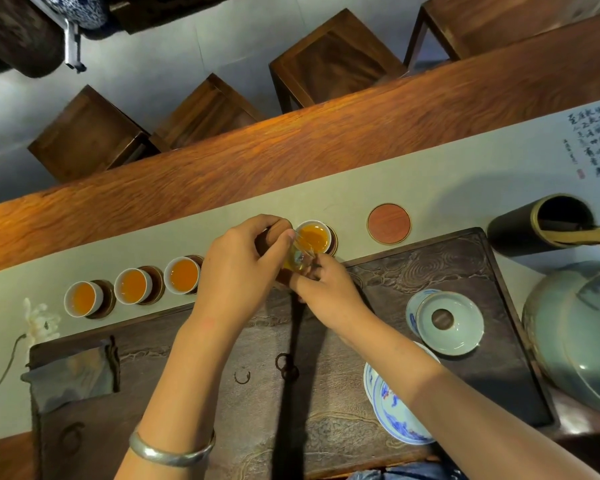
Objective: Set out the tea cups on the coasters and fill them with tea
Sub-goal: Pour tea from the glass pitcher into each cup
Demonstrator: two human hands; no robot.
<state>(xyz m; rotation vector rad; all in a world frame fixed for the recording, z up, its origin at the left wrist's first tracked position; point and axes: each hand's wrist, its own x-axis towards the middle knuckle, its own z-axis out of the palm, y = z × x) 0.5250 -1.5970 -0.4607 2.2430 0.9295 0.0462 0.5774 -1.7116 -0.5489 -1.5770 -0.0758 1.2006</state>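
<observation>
Three white tea cups (132,285) full of amber tea stand on dark coasters at the left of the grey runner. A fourth cup (313,235) with tea sits on a coaster further right. Tilted over that cup is a small glass pitcher (300,256), gripped from above by my left hand (239,268). My right hand (323,289) touches its lower side from the right. One round reddish coaster (389,223) lies bare to the right. My left hand hides whatever sits between the third and fourth cups.
A dark carved tea tray (465,258) lies under my arms. On it are a pale green saucer (449,322) and a blue-and-white bowl (395,414). A large celadon vessel (575,334) and a dark tube (541,225) stand at right. Wooden stools (333,57) are beyond the table.
</observation>
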